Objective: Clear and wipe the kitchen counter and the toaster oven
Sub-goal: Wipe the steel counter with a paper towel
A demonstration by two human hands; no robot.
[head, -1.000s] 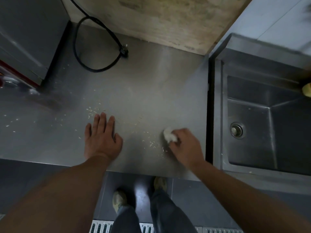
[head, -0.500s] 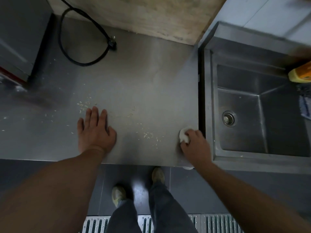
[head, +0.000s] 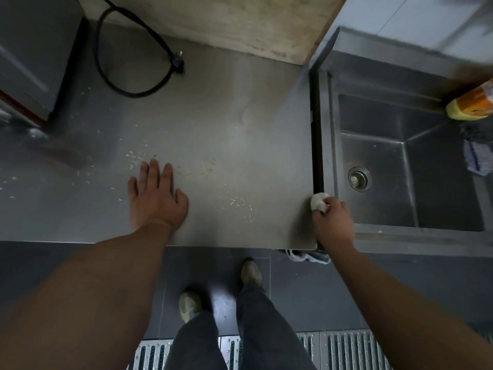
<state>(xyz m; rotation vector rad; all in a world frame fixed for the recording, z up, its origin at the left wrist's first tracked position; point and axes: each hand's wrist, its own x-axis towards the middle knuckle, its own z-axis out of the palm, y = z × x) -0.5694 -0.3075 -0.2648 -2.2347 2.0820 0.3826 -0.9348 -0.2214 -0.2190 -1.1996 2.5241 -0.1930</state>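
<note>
While the left hand [head: 157, 198] lies flat, fingers spread, on the table [head: 240, 124], the right hand [head: 333, 222] grips a wadded rag [head: 318, 202] at the table's 4 o'clock edge; soft, light, best pinched by its bunched middle.

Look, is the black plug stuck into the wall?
No, the black plug lies loose on the steel counter, its prongs bare, with its cord looped beside it.

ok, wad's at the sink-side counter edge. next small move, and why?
Probably bring the right hand with its white wad back left onto the counter and sweep the small crumb cluster toward the sink. That cluster lies between the two hands, and more crumbs lie beyond the fingers of the flat left hand.
</note>
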